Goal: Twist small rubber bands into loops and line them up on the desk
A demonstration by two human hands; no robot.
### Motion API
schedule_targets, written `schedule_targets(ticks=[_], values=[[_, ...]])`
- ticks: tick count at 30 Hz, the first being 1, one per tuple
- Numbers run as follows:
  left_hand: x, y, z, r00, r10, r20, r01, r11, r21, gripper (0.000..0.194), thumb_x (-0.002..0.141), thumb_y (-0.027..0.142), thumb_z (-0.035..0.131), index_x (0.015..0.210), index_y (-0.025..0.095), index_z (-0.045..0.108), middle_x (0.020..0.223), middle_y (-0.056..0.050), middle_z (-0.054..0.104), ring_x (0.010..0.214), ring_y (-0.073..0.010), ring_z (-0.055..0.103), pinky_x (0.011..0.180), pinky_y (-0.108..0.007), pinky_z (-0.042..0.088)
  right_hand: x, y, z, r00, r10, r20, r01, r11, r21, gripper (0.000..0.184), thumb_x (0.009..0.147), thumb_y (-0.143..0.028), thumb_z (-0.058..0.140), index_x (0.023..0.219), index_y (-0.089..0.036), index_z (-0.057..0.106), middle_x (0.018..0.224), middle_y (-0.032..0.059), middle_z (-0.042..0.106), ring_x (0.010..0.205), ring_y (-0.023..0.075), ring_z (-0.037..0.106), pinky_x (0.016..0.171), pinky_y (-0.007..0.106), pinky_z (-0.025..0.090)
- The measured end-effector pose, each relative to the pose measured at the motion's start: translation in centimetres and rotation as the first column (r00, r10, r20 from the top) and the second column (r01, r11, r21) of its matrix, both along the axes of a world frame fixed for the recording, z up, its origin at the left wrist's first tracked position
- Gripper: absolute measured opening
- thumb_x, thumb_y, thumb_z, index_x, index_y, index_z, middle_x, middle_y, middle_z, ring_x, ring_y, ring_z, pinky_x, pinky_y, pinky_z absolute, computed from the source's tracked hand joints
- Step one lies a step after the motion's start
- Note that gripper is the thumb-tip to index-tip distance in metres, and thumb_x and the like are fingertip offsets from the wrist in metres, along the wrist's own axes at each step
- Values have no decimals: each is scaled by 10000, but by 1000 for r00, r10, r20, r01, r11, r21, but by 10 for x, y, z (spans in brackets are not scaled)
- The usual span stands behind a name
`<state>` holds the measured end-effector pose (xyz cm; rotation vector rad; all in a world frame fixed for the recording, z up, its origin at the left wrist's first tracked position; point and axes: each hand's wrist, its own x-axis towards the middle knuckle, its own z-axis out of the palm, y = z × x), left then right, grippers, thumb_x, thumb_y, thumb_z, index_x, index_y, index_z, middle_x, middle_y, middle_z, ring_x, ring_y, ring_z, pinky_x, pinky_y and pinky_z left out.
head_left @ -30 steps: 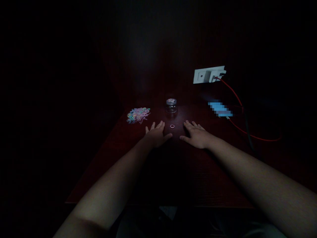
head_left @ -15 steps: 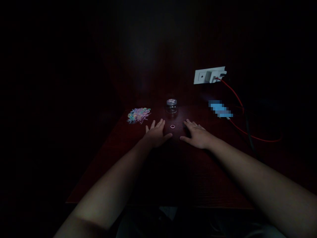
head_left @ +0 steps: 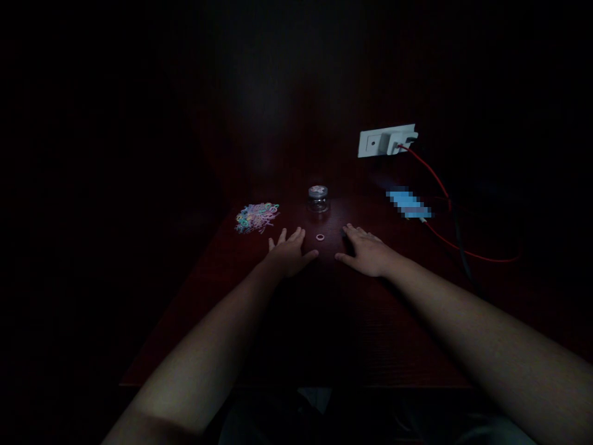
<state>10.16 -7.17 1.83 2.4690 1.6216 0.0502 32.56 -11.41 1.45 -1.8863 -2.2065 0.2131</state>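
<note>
My left hand (head_left: 291, 254) lies flat on the dark red table (head_left: 324, 334), fingers spread and nothing held. Opposite it, my right hand (head_left: 365, 252) rests palm down with its thumb out, also holding nothing. Between the two hands lies a small pinkish ring-shaped band (head_left: 320, 237), touched by neither. Just behind it stands a small clear jar (head_left: 318, 201) with a patterned lid on. To the left, beyond my left fingertips, is a loose pile of colourful small elastic bands (head_left: 257, 217).
A white wall socket (head_left: 387, 141) at the back right holds a charger with a red cable (head_left: 430, 168). The cable reaches a blurred-out, glowing blue device (head_left: 408, 203) on the table. A dark cord (head_left: 459, 238) hangs beside it. The surroundings are very dark.
The whole view has shifted very slightly, so things sit a little further left. Both hands stay flat in the same places, and the band, jar and pile have not moved.
</note>
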Motion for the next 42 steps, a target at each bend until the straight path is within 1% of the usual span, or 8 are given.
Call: schedule_targets(ticks=[4, 12, 19, 23, 27, 30, 36, 42], values=[[-1, 0, 0, 1000, -11, 11, 11, 1000, -5, 868, 802, 760, 277, 1508, 278, 129, 1584, -30, 62, 1442, -370, -25, 1098, -654, 88, 3, 0, 4, 1000, 11, -10, -10, 1000, 30, 882, 796, -595, 521, 1474, -91, 270, 1543, 186, 241, 1401, 333, 276, 1117, 486, 281], [-9, 14, -5, 994, 68, 79, -73, 995, 60, 893, 807, 755, 293, 1511, 232, 123, 1577, -75, 136, 1444, -337, 104, 1123, -555, 184, 20, 15, 1, 985, -76, -155, 96, 987, 125, 678, 835, -499, 520, 1373, -104, 400, 1356, 187, 506, 1222, 288, 513, 1019, 414, 408], [-27, 51, -8, 947, 240, 212, -283, 936, 209, 579, 941, 500, 253, 1345, 156, 484, 1421, -89, 478, 1302, -254, 432, 1070, -381, 347, 19, 17, -1, 990, -90, -108, 99, 991, 85, 681, 835, -542, 499, 1348, -99, 433, 1368, 190, 497, 1259, 305, 471, 1034, 437, 376], [-30, 74, -3, 955, 195, 225, -255, 925, 280, 479, 929, 399, 338, 1284, 153, 546, 1349, -87, 549, 1250, -221, 483, 1075, -300, 329, 15, 16, -1, 992, -84, -96, 94, 990, 104, 683, 833, -556, 488, 1330, -89, 448, 1339, 187, 520, 1238, 306, 484, 1031, 433, 374], [-33, 108, 10, 980, 168, 104, -195, 896, 399, 433, 877, 415, 435, 1183, 168, 617, 1207, -110, 633, 1138, -267, 545, 1030, -347, 369, 13, 17, -1, 989, -89, -120, 103, 988, 112, 665, 823, -555, 502, 1307, -101, 464, 1300, 175, 546, 1231, 303, 485, 1031, 426, 370], [-34, 138, 17, 966, 258, 2, -239, 892, 383, 428, 850, 424, 475, 1170, 183, 626, 1186, -129, 639, 1112, -298, 547, 974, -389, 408, 14, 19, -1, 982, -101, -159, 118, 988, 103, 633, 827, -475, 518, 1336, -109, 427, 1334, 170, 524, 1251, 294, 469, 1044, 418, 355], [-32, 178, 19, 949, 306, -78, -273, 920, 281, 396, 785, 460, 562, 1054, 200, 688, 1140, -164, 655, 1123, -360, 539, 917, -457, 428, 17, 22, 2, 958, -133, -254, 157, 985, 77, 500, 831, -221, 451, 1323, -140, 420, 1336, 146, 530, 1222, 253, 496, 1010, 389, 383], [-45, 188, 28, 963, 268, -25, -254, 938, 237, 238, 819, 387, 580, 939, 231, 714, 935, -85, 719, 898, -236, 644, 791, -329, 470, 16, 23, 1, 961, -142, -239, 165, 983, 81, 495, 827, -238, 456, 1313, -147, 436, 1319, 136, 541, 1212, 274, 494, 1011, 405, 380]])
